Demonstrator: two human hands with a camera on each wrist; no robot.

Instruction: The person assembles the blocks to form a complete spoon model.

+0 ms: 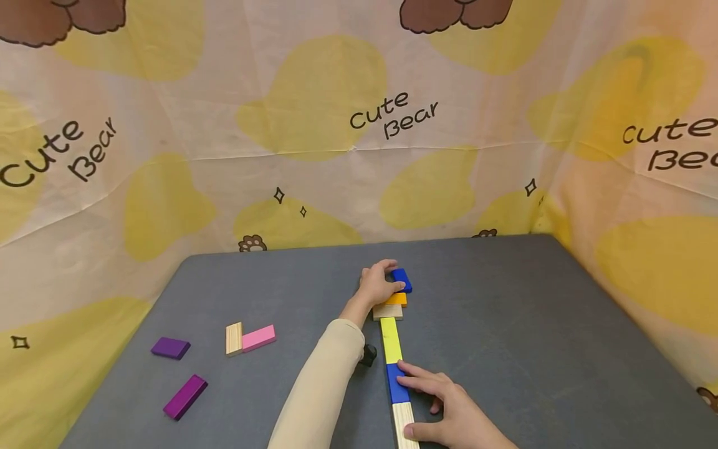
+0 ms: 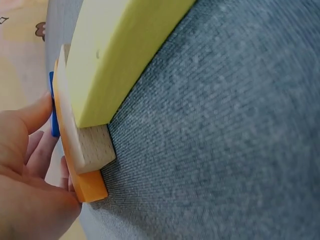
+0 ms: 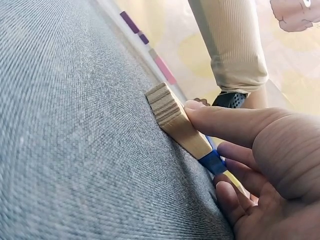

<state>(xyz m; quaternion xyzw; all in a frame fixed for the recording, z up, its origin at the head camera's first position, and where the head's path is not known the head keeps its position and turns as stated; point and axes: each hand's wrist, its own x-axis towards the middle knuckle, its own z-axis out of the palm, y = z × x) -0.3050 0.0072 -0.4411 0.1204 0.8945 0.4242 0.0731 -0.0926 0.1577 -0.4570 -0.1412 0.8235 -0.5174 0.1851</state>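
Note:
A row of blocks runs away from me: a near plain wooden block (image 1: pixel 404 424), a blue block (image 1: pixel 398 388) and a yellow block (image 1: pixel 391 342). At its far end a plain wooden block (image 1: pixel 387 313) and an orange block (image 1: pixel 397 299) lie crosswise. Beyond these, my left hand (image 1: pixel 378 288) holds another blue block (image 1: pixel 402 279) between thumb and fingers; part of the grip is hidden. My right hand (image 1: pixel 454 408) rests along the near blocks, thumb on the wooden one and fairly straight fingertips on the blue one.
On the left of the grey table (image 1: pixel 505 337) lie a purple block (image 1: pixel 171 348), a magenta-purple block (image 1: pixel 185 397), and a wooden block (image 1: pixel 233 338) touching a pink block (image 1: pixel 259 338). A printed cloth (image 1: pixel 325 187) hangs behind the table and along its sides.

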